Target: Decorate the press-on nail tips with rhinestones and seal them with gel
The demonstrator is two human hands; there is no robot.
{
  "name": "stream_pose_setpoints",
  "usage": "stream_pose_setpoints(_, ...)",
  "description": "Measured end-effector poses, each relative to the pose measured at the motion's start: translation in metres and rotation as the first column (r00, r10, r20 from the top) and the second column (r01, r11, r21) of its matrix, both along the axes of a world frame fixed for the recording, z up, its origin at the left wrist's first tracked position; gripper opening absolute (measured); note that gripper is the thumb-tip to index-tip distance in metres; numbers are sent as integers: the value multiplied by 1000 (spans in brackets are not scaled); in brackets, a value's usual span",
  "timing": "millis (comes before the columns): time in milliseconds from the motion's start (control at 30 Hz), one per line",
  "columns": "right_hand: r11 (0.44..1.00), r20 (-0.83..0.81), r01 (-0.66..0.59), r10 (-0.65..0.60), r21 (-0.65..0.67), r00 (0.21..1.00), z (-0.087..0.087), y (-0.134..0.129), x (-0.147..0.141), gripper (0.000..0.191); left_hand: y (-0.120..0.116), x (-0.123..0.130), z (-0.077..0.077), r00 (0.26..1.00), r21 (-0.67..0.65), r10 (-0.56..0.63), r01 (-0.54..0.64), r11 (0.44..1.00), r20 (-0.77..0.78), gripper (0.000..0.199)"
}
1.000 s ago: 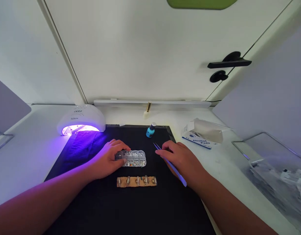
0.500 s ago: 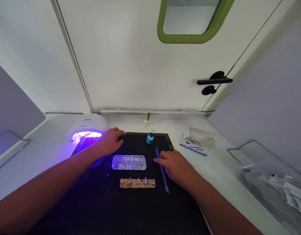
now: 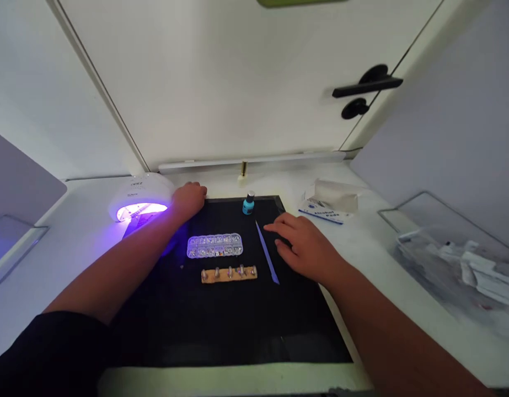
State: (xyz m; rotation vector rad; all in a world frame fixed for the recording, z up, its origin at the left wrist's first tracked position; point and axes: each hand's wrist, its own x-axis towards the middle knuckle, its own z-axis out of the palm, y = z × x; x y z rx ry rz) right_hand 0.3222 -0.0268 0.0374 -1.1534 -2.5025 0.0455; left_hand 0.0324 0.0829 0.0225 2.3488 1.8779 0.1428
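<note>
My left hand (image 3: pixel 189 199) is at the back left edge of the black mat (image 3: pixel 229 331), beside the glowing white lamp (image 3: pixel 149 190); its fingers are bent and whatever is under them is hidden. My right hand (image 3: pixel 299 242) rests on the mat's right side with fingers apart, holding nothing. Just left of it lies a blue pair of tweezers (image 3: pixel 267 253). A clear compartment case of small gems (image 3: pixel 215 246) sits mid-mat. In front of it is a tan strip (image 3: pixel 229 274) carrying several nail tips. A blue bottle (image 3: pixel 248 204) stands near the mat's back edge.
Behind the mat is a small bottle with a gold cap (image 3: pixel 243 170). An open alcohol pads box (image 3: pixel 331 203) lies at the back right. Farther right are a wire bracket (image 3: pixel 407 207) and a clear bag of white packets (image 3: pixel 477 270). A door with a black handle (image 3: pixel 368 87) rises behind.
The view has tilted down. My left hand has moved to the mat's back edge beside the lamp. My right hand has come off the tweezers and sits right of them.
</note>
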Motion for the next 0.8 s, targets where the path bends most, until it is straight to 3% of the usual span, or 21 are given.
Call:
stream_pose_setpoints(133, 998, -86, -55, 53, -24, 995, 18, -35, 9, 27, -29, 4, 24, 969, 38, -222, 219, 975, 113, 21)
stream_pose_setpoints(200, 990, -22, -91, 89, -109, 996, 19, -61, 12, 33, -56, 13, 38, 915, 35, -359, 359, 933, 185, 19)
stream_pose_setpoints(300, 980, 66, -3, 16, -200, 998, 4, -95, 9, 42, -98, 33, 52, 800, 21, -535, 550, 835, 271, 16)
stream_pose_setpoints(333, 975, 93, 27, -6, -222, 996, -3, -103, 5, 44, -108, 39, 53, 714, 33, -622, 648, 761, 320, 15)
stream_pose_setpoints(367, 975, 108, 47, -24, -219, 994, -11, -110, 1, 46, -115, 46, 52, 661, 35, -674, 705, 709, 329, 17)
stream_pose_setpoints(433, 978, 137, 83, -57, -192, 989, -25, -116, -8, 51, -121, 55, 44, 626, 34, -706, 740, 672, 330, 17)
stream_pose_setpoints(633, 981, 167, 117, -90, -157, 982, -35, -116, -25, 60, -111, 58, 15, 631, 2, -707, 746, 666, 320, 19)
stream_pose_setpoints(800, 985, 153, 100, -78, -141, 985, -35, -111, -34, 66, -114, 55, 16, 600, -12, -725, 773, 634, 339, 17)
